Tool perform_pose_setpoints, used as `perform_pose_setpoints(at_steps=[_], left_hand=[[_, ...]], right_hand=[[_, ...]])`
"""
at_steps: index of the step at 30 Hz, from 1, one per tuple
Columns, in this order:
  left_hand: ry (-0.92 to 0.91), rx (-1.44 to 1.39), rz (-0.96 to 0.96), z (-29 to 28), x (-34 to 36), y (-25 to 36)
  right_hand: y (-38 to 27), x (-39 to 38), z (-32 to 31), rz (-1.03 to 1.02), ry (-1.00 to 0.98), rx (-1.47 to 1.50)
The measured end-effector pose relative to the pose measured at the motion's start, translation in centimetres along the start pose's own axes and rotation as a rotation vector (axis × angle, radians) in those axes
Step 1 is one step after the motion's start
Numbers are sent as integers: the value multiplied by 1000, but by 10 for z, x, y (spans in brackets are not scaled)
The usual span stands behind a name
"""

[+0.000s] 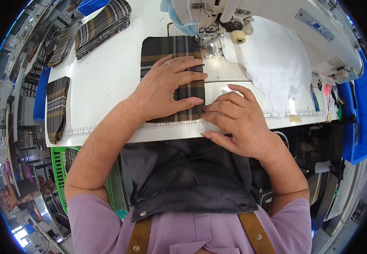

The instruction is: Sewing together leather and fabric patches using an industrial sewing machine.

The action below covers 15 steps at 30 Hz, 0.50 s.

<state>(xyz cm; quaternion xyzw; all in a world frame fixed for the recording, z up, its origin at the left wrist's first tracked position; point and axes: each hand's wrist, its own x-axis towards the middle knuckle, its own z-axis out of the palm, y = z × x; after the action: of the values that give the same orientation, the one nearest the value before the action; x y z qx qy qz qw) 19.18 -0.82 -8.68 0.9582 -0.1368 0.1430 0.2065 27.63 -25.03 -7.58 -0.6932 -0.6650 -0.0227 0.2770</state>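
A dark plaid fabric piece (187, 91) with brown and pale stripes lies on the white sewing table, its right edge running up to the presser foot area of a sewing machine (211, 31). My left hand (166, 84) lies flat across it, fingers spread towards its right edge. My right hand (240, 120) is beside the near right corner, with fingertips touching the fabric edge. Its thumb is apart from the fingers and nothing shows gripped between them. The needle itself is hard to make out.
Stacked plaid pieces (103, 27) lie at the far left, and another plaid stack (56, 110) at the left edge. White cloth (276, 63) sits right of the machine. A ruler strip (166, 125) runs along the front edge. Blue bins (357, 114) stand at right, a green basket (58, 169) below left.
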Motion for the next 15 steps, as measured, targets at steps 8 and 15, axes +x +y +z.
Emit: perform_pose_setpoints(at_steps=[8, 15], left_hand=[[-3, -60, -43, 2, 9, -10], [53, -106, -5, 4, 11, -22]], right_hand=[[33, 22, 0, -28, 67, -33], [60, 47, -3, -41, 40, -67]])
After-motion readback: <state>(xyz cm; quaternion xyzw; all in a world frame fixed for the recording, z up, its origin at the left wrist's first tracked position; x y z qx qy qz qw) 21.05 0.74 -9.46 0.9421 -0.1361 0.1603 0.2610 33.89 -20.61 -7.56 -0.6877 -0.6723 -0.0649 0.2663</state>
